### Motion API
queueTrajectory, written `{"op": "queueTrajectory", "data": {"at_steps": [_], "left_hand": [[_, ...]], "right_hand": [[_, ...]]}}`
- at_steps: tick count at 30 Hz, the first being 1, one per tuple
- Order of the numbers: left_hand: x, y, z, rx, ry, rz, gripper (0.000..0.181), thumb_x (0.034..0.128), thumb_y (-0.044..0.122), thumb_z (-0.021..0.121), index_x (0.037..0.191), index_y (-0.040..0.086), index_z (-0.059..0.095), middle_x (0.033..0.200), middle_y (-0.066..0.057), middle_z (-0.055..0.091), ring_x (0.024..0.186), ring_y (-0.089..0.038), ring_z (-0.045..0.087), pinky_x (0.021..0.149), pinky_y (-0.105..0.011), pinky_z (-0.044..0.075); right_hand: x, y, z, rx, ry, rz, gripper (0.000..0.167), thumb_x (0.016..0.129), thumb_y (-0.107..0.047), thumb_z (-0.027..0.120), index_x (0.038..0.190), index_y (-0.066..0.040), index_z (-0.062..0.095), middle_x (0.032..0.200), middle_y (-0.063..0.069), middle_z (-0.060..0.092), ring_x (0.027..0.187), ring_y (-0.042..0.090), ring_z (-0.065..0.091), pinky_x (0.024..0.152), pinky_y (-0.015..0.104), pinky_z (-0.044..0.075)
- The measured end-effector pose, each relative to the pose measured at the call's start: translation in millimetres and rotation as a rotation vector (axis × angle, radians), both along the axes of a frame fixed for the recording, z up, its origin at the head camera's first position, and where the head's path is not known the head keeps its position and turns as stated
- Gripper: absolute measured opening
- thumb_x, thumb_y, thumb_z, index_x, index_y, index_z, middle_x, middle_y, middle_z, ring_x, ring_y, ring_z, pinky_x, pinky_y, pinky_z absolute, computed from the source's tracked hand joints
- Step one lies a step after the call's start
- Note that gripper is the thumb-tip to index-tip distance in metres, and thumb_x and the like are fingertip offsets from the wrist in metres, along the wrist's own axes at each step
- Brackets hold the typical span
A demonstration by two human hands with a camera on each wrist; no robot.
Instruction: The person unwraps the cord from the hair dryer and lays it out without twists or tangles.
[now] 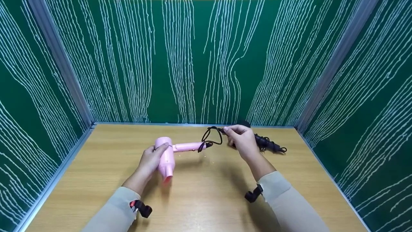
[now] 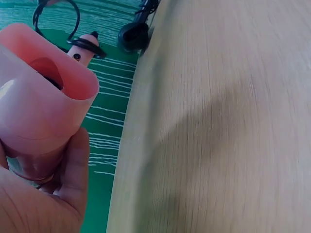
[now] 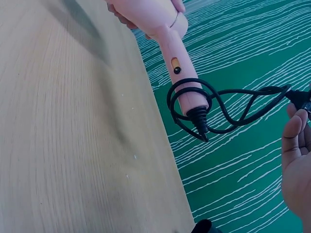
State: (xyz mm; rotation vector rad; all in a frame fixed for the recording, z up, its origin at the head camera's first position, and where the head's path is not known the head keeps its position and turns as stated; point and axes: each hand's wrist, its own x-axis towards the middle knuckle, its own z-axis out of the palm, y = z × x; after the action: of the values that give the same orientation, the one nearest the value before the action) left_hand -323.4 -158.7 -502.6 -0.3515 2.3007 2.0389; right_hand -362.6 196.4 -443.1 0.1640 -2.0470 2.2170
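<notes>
A pink hair dryer [image 1: 166, 158] is held above the table by my left hand [image 1: 150, 161], which grips its barrel. The nozzle points toward me, and the handle [image 3: 181, 73] extends to the right. A black cord [image 3: 238, 92] loops around the handle's end and runs across to my right hand [image 1: 243, 140]. There my fingers pinch the cord's plug end [image 3: 300, 98], partly hidden by the fingers. In the left wrist view, the nozzle opening [image 2: 63, 73] faces the camera and part of the left hand's grip is out of sight.
Behind my right hand a black appliance [image 1: 268, 144] with cord wound about it lies on the wooden table [image 1: 206, 199], partly covered by the hand. Green walls [image 1: 254, 61] with wavy white lines enclose the table at the back and both sides.
</notes>
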Motion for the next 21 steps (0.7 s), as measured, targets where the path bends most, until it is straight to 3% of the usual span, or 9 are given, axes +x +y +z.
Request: {"op": "queueTrajectory", "data": {"at_steps": [3,10,21], "left_hand": [[-1.5,-1.1,-0.9,-0.004,0.010,0.018,0.087,0.1068,0.061,0.069,0.163,-0.003,0.050,0.147,-0.023,0.065,0.127,-0.033,0.065,0.120,-0.046,0.052],[-3.0,-3.0,-2.9,-0.009,0.048,0.054,0.078,0.1070,0.059,0.070,0.151,-0.004,0.059,0.134,-0.021,0.068,0.114,-0.028,0.067,0.102,-0.035,0.056],[-4.6,-4.8,-3.1,0.032,0.033,0.091,0.083,0.1085,0.060,0.067,0.159,-0.004,0.052,0.144,-0.025,0.065,0.123,-0.031,0.066,0.118,-0.045,0.054]], "right_hand": [[1.6,0.2,1.0,0.001,0.010,0.000,0.007,0.104,-0.014,0.084,0.100,-0.009,0.084,0.075,-0.001,0.065,0.063,0.012,0.059,0.064,0.030,0.061],[4.1,1.2,1.2,-0.005,0.038,-0.013,0.007,0.104,-0.011,0.083,0.098,-0.008,0.084,0.077,-0.001,0.068,0.064,0.013,0.059,0.063,0.028,0.058],[7.9,5.3,0.5,0.001,0.042,-0.030,0.010,0.105,-0.013,0.083,0.096,-0.010,0.082,0.074,0.000,0.065,0.065,0.015,0.058,0.064,0.027,0.055]]}}
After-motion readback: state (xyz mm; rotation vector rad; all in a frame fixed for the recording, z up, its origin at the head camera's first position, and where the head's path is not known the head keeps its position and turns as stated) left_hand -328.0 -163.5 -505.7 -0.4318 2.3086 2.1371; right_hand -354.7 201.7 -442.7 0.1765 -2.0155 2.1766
